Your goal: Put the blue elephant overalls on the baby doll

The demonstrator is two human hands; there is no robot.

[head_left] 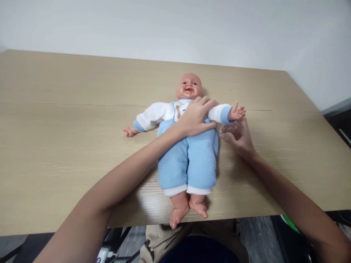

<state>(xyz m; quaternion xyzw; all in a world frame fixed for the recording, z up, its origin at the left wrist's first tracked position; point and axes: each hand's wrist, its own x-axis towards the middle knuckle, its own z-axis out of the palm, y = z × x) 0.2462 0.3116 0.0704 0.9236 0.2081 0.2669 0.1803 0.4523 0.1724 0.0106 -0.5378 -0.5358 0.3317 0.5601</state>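
A baby doll point(188, 160) in a light blue fleece suit with white sleeves lies on its back on a wooden table point(68, 120), its head toward the far wall and its bare feet over the near edge. My left hand point(196, 117) lies on the doll's chest and shoulder, fingers wrapped over the fabric. My right hand point(238, 136) is beside the doll's outstretched arm, just below its small hand, fingers loosely curled and apart, holding nothing I can see.
The light wooden table runs to a pale wall at the back. Its right edge drops off near dark furniture point(340, 124). Below the near edge are my lap in beige trousers point(161, 237) and something green point(290, 223).
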